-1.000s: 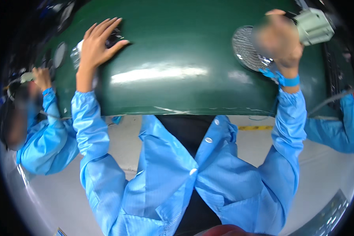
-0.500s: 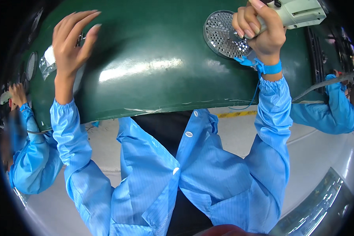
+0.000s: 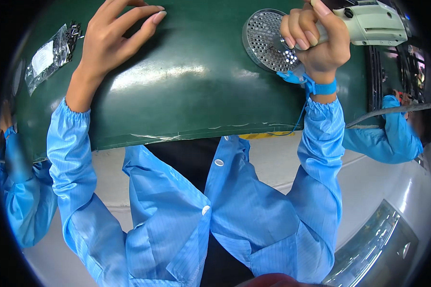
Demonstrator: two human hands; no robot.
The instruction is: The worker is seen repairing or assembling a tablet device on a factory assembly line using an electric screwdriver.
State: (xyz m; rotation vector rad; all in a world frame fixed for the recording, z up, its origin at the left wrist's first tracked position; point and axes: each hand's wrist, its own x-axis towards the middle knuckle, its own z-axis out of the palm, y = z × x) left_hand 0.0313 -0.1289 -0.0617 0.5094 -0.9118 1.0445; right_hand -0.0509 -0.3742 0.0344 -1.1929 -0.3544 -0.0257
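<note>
Over the last second the right hand (image 3: 316, 40), fist pinched tight on the pale power tool (image 3: 368, 24), has stayed by the perforated disc (image 3: 268, 40), while the left hand (image 3: 112, 36), fingers spread, shifted across the green surface (image 3: 187, 100) away from the bag of screws (image 3: 52, 52).

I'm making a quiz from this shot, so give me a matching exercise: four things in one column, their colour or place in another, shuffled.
1. perforated round disc
2. clear plastic bag
3. wrist strap
4. right hand

A. blue
B. far left on the green mat
C. grips a pale power tool
D. silvery metal

Pairs: 1-D, 2-B, 3-A, 4-C
</note>
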